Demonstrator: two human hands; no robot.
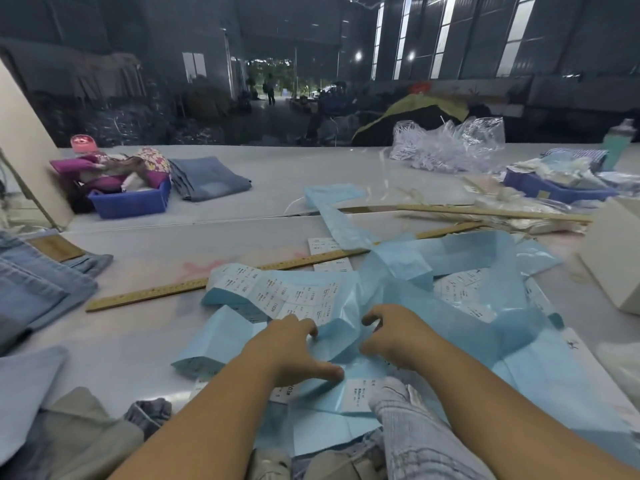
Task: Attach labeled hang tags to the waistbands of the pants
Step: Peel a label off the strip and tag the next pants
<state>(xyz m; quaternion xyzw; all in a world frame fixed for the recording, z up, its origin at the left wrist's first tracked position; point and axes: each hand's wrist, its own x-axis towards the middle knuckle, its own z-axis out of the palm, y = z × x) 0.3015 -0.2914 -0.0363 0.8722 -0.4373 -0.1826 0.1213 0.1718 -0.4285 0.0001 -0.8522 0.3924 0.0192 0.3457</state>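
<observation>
Closest to me, a light grey pair of pants (412, 431) lies at the worktop (131, 344) edge, between my two forearms, and beside it some folded beige and blue cloth (79, 434). My left hand (294, 351) rests on the light blue backing paper (433, 306); its fingers are spread and almost straight, with the thumb pressing down just beside a white printed label (358, 393). My right hand (394, 334) is next to it, fingers curled into a fold of the same blue paper, but I cannot tell if it really pinches the paper or only touches it. Just beyond my hands a sheet of white labels (277, 289) with black print lies on the blue paper, partly folded. Behind it a long wooden ruler (180, 287) lies across the worktop. At my left there is a stack of folded blue jeans (38, 282) with a brown leather patch at the waistband. Farther away I see a blue plastic tray (131, 202) with colourful cloth, one folded pair of jeans (207, 178) beside it, a clear plastic bag (446, 143), and a second blue tray (554, 188) at the right.
</observation>
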